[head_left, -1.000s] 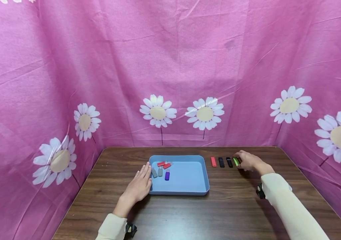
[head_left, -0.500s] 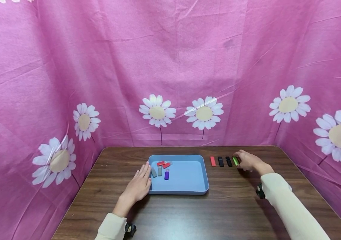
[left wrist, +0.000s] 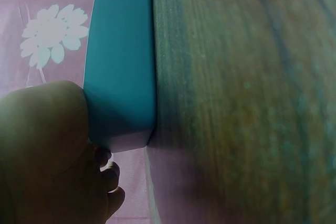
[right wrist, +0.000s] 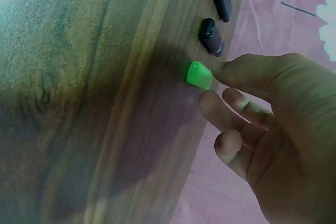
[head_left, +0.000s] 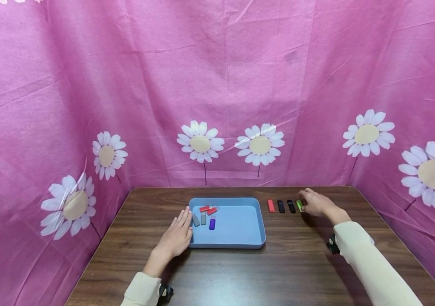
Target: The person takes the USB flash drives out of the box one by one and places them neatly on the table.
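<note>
Looking light, stiff and kinda slick, the bright-green plastic-looking stick [head_left: 299, 205] sat far right on the brown wood-grain table [head_left: 232, 272]; long sides seemed the best hold. Right hand [head_left: 317, 204] was there, couldn't tell if pinching. Left hand [head_left: 176, 238] rested straight-fingered against the blue rectangular tray [head_left: 226, 245].

A table [head_left: 225, 276] spans the lower frame: tray [head_left: 238, 227] at lower centre; to its right, red stick [head_left: 271, 206], two black sticks [head_left: 280, 206], green stick [head_left: 299, 205].

No text or numbers can be read.
</note>
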The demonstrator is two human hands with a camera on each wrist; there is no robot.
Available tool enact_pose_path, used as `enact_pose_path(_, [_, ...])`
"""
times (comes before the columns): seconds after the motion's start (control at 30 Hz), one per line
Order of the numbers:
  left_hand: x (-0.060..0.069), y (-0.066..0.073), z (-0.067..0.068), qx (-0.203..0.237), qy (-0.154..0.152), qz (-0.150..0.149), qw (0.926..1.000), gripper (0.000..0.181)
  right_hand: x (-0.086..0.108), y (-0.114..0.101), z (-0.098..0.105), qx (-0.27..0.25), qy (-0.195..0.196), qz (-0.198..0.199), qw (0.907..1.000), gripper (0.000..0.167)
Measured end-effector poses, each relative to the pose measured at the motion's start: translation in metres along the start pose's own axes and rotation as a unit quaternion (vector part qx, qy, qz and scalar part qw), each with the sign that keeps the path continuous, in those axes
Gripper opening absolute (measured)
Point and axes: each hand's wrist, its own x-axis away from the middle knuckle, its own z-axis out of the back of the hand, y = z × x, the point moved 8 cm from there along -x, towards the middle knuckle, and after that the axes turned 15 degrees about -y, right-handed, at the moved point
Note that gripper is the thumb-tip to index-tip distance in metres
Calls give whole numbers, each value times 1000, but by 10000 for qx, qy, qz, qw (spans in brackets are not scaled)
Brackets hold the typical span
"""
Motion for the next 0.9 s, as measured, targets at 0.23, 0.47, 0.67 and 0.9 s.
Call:
enact_pose_path(0.23, [0, -2, -2, -8, -4, 10, 10000, 58, -1, -14, 8, -36, 137, 84, 9999, 16])
enact_pose_path(0.47, [0, -2, -2, 13, -5, 18, 10000, 58, -7, -32, 13, 5, 131, 76, 9999, 11])
enact_pose_path(0.67, [0, -2, -2, 28, 15, 46, 10000, 58, -10, -51, 19, 123, 261, 220, 9993, 13])
enact_pose_path(0.9, [-1, -2, -2, 40, 20, 25, 10000, 58, -18, -76, 23, 150, 238, 233, 9993, 9])
